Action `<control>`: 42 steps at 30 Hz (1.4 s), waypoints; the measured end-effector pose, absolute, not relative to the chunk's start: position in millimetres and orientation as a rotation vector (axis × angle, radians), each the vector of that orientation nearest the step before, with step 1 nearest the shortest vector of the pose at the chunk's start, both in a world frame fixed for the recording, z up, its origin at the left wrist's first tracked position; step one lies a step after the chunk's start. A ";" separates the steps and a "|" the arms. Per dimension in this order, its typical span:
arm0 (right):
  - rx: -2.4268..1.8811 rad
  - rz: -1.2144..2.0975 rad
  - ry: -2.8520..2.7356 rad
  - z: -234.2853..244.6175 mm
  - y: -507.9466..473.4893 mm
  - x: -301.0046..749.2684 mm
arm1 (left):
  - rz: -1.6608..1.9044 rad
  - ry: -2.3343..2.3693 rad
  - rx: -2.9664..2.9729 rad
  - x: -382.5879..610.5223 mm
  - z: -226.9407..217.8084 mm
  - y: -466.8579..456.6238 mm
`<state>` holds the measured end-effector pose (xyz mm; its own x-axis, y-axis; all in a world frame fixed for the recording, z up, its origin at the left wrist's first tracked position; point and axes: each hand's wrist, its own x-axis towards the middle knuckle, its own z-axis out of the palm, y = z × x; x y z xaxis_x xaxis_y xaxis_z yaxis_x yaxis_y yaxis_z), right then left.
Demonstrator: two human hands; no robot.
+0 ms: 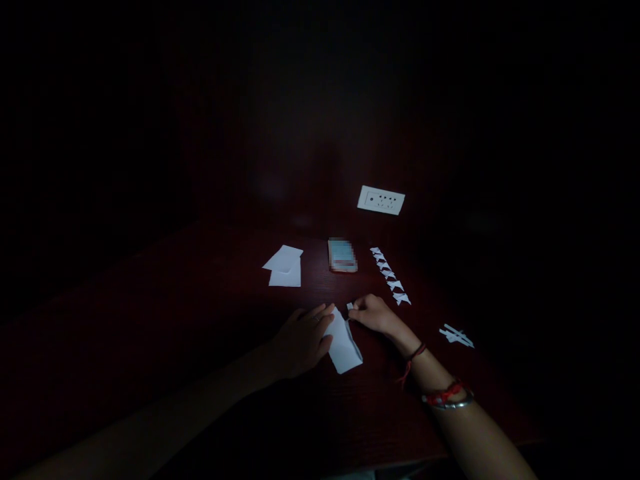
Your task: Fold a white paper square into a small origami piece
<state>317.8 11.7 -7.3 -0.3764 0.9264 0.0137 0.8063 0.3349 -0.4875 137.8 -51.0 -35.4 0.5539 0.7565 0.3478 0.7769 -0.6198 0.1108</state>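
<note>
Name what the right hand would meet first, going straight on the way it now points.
The right hand, pinching what looks like a paper slip, points toward the left hand. It would probably first meet the far end of the white paper under that hand; depth is hard to judge.

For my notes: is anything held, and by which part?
The right hand pinches a paper piece, apparently near its lower edge; the left hand rests on a white sheet, along its left side.
</note>
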 end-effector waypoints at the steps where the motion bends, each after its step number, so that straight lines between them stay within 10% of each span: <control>1: -1.535 0.610 -2.319 -6.8 11.1 317.8 | -0.570 -1.347 -2.716 137.9 -35.1 -51.1; 42: -1.540 0.550 -2.465 2.0 -1.3 311.8 | -0.561 -1.444 -2.631 136.6 -40.1 -45.6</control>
<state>311.8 -1.3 2.0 -0.4457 0.8943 -0.0399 0.8264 0.3939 -0.4024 136.6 -45.6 -40.1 0.4864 0.7972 0.3576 0.8296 -0.5498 0.0975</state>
